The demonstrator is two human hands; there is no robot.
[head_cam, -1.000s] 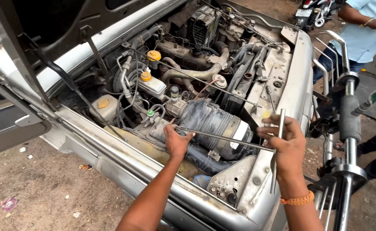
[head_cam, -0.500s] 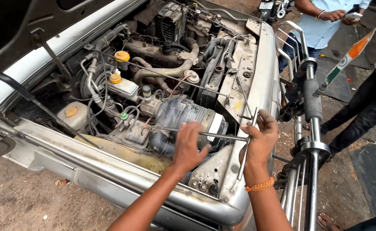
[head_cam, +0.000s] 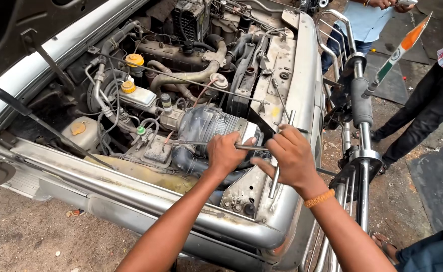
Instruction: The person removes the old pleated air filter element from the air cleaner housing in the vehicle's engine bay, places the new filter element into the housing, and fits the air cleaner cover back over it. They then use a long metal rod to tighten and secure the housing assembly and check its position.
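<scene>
The left hand (head_cam: 226, 153) is closed around a thin metal rod (head_cam: 193, 144) lying across the black air-filter housing (head_cam: 209, 123) near the engine bay's near edge; the right hand (head_cam: 291, 158), just right, grips an upright metal bar (head_cam: 276, 179); yellow caps (head_cam: 134, 60) sit far left.

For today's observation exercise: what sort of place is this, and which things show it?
Probably an outdoor roadside car repair spot: an open engine bay, dirt ground, and both hands, left hand and right hand, on a long metal rod.

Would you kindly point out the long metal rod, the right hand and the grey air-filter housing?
long metal rod (head_cam: 191, 143), head view, bare shaft left of the fist.
right hand (head_cam: 289, 156), head view, back of the hand.
grey air-filter housing (head_cam: 206, 123), head view, ribbed top.
</scene>
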